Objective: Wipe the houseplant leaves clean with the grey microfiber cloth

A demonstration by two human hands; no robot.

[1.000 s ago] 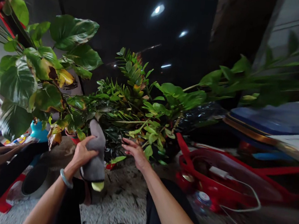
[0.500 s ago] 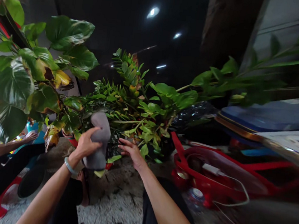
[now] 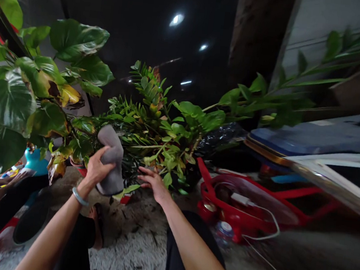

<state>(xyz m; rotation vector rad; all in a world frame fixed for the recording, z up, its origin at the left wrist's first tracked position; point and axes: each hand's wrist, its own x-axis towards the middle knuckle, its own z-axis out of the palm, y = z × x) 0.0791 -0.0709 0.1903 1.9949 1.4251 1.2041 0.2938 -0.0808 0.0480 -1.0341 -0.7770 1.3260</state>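
My left hand (image 3: 96, 169) is wrapped around a soft gray cloth thing (image 3: 113, 180), with my thumb and fingers pressing on it. It is longer than it is wide, round at the top, and a bit bent in the middle. It looks fuzzy and plain, with a dark edge along the bottom. It is up in front of me, above the floor (image 3: 133, 259) and in front of the green leaves. A pale round bracelet (image 3: 79, 197) sits on my left wrist. My right hand (image 3: 155, 186) is just beside it, fingers loose and apart, near a leafy plant (image 3: 178, 148). I can't tell if they touch the leaves. A plant with big leaves (image 3: 11, 98) is on my left. A red plastic thing (image 3: 206, 190) is on my right.
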